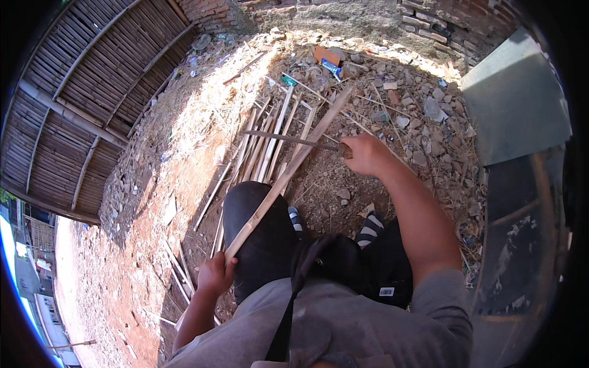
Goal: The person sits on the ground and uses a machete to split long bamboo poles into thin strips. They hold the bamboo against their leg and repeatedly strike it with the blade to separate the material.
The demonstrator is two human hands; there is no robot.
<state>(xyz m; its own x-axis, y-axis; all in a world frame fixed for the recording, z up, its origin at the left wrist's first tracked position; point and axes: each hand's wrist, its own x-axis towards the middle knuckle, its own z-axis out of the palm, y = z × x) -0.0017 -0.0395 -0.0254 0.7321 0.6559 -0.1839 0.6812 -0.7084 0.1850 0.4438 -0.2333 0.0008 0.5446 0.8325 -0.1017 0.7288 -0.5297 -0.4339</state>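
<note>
My left hand [216,273] is closed round the near end of a long bamboo slat [288,175]. The slat slants up and away over my left knee, its far end above the ground. My right hand [366,154] grips the handle of a machete [294,141], a long, narrow, dark blade pointing left. In this view the blade crosses the slat; whether it touches or sits just above cannot be made out. Beyond my left knee, a pile of cut bamboo strips [274,134] lies on the ground, partly behind the slat and blade.
A woven bamboo wall [92,92] rises at left, a brick wall [343,18] at the back. Stones and rubble [423,132] cover the ground at right, near a leaning grey panel [518,98]. More strips [178,270] lie beside my left forearm. My striped footwear [370,229] is below.
</note>
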